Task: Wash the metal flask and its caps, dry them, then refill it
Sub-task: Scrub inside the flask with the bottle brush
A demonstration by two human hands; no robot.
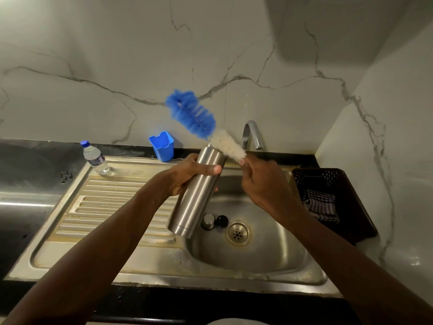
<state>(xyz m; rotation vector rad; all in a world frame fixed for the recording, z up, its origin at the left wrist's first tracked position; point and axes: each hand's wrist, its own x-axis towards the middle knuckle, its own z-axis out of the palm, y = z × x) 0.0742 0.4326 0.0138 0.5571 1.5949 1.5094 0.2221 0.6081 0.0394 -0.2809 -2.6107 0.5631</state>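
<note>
A: Two caps are seen in the sink basin (276,249), below centre of the frame: a steel cap (208,221) and a black cap (222,220), side by side, just left of the drain (238,232).

B: And where is the metal flask (195,192) held?

A: At centre frame, tilted, its open mouth pointed up and away, its base low over the basin's left edge. It is wrapped around its upper half by the left hand (187,175), thumb across the front. A bottle brush (201,124), blue bristles at the tip and white ones nearer the handle, is pinched at its handle end by the right hand (262,181); its bristles are all outside the flask, rising toward the upper left.

B: How is the flask likely to handle?

A: Rigid and probably light while empty, but smooth steel is judged slippery when wet, so a full wrap around the body seems safer than a fingertip hold.

B: And the surroundings?

A: A stainless ribbed drainboard (112,207) is at the left, carrying a small plastic water bottle (96,158) and a blue holder (162,146) further back. The tap (251,136) is shown right of centre, with no stream visible. A dark basket (339,184) with a checked cloth (321,205) is set on the tabletop at the right, against a marble wall (117,66).
</note>
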